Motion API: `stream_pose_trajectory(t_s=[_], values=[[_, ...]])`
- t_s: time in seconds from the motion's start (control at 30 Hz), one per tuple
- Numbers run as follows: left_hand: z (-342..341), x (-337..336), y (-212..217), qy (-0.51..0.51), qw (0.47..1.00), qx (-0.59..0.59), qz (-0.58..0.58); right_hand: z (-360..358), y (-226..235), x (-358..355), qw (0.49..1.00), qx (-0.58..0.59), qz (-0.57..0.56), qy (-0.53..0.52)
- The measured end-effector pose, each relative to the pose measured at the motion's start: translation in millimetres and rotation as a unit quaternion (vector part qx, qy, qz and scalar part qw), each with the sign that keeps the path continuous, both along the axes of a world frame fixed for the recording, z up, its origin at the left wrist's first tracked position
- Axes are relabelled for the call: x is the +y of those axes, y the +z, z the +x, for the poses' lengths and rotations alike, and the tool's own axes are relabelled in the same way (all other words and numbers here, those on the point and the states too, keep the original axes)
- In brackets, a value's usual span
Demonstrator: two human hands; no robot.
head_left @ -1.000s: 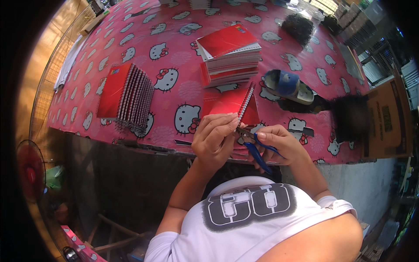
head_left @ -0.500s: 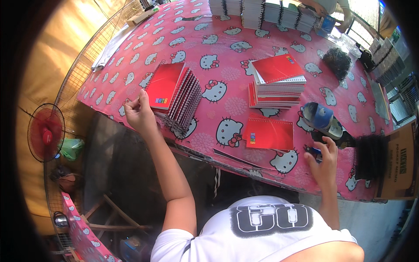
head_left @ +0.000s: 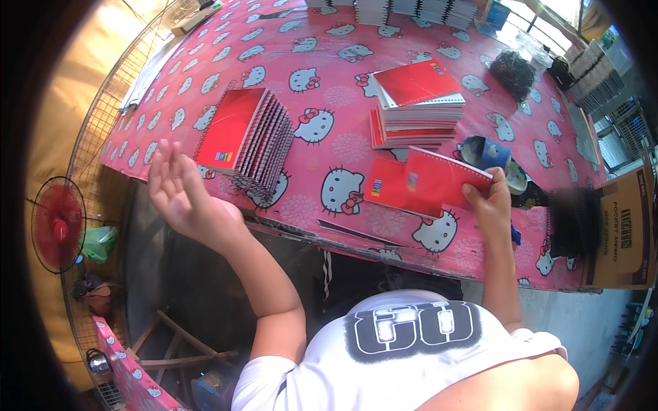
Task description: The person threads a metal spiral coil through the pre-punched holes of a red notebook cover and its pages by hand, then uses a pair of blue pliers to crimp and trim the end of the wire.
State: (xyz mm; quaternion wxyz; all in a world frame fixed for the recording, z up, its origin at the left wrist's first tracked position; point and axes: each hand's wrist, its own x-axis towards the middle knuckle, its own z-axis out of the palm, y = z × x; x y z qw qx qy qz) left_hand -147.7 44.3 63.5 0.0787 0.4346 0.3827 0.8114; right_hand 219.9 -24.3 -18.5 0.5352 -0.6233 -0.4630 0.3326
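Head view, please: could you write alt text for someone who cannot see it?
A person's right hand lifts a red notebook off a pink cartoon-cat tablecloth. Their open left hand hovers beside a slanted row of notebooks; another stack sits behind.

Right hand (head_left: 492, 205) lifts red notebook (head_left: 439, 179); left hand (head_left: 179, 193) empty.
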Motion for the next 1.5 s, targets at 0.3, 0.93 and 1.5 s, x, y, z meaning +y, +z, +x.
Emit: stream_pose_trajectory(t_s=[0.3, 0.93, 1.5], values=[[138, -45, -81, -0.304, 0.881, 0.291, -0.215, -56, -17, 3, 0.982, 0.088, 0.078, 0.149], [174, -34, -59, -0.184, 0.866, 0.45, -0.115, 198, -6, -69, 0.771, -0.526, -0.252, -0.257], [177, -32, -58, -0.184, 0.869, 0.439, -0.135, 10, 41, -26, 0.951, -0.27, 0.125, 0.089]])
